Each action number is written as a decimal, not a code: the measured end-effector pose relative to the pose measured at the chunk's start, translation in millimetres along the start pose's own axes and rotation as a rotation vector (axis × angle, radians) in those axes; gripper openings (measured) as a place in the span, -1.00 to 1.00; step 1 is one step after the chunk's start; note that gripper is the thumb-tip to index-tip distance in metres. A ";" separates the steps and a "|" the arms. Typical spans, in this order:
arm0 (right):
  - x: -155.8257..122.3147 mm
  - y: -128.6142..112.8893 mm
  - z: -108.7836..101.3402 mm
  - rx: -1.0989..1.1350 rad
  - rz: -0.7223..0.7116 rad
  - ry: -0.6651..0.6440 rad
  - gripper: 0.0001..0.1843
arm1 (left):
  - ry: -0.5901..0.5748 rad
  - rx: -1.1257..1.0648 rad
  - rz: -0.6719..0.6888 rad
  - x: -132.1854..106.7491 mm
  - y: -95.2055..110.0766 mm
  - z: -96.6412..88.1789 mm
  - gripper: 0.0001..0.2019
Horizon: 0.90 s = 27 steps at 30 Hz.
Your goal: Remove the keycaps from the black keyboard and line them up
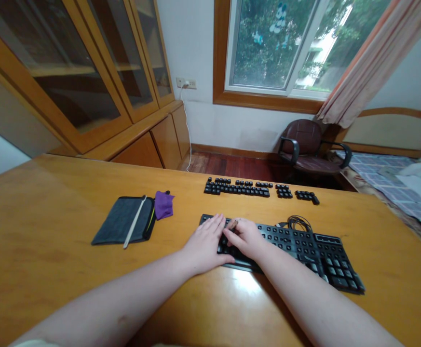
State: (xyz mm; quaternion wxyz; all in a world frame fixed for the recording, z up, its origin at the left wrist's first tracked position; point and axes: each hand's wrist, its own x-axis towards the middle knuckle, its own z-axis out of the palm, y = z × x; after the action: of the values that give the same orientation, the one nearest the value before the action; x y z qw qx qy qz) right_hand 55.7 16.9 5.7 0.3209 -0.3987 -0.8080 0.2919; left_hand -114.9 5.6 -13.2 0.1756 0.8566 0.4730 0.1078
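Observation:
A black keyboard [286, 243] lies on the wooden desk, many of its keycaps off and others in place, mostly at the right end. My left hand [206, 243] rests flat over its left end, fingers stretched out. Pinched in my right hand [244, 238] is a small brown tool [233, 224], its lower end hidden by the fingers over the keyboard's left part. Removed keycaps [237, 188] stand in keyboard-like rows behind it, with more keycaps [284, 192] in groups to the right.
To the left lie a dark grey zip pouch [118, 221], a thin pale stick [135, 222] across it and a purple cloth [164, 205]. A coiled black cable [299, 223] sits behind the keyboard. Beyond the desk [69, 274] stand a brown armchair [307, 149] and a glass-door cabinet [127, 115].

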 end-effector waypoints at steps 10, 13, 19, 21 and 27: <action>2.0 12.2 -12.3 0.332 0.223 0.413 -0.68 | -0.017 0.032 -0.008 -1.7 2.3 -0.1 0.03; 3.6 18.3 -8.8 0.411 0.258 0.404 -0.67 | -0.013 0.015 -0.001 -1.8 1.0 -0.2 0.03; 6.4 16.6 -2.9 0.533 0.306 0.380 -0.65 | 0.125 -0.075 0.006 -0.5 2.4 -11.8 -0.26; 6.4 14.9 -3.0 0.556 0.318 0.356 -0.65 | 0.195 -0.141 0.026 0.6 3.2 -15.8 -0.42; 5.4 16.3 -0.7 0.612 0.286 0.293 -0.68 | 0.306 -0.337 0.049 4.7 0.0 -13.9 -0.73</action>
State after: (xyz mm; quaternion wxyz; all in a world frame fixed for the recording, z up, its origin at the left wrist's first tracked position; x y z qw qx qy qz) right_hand 61.1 29.8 -4.2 0.4935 -0.4306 -0.5651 0.5017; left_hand -117.3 12.4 -0.4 0.2399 0.8001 0.4483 0.3182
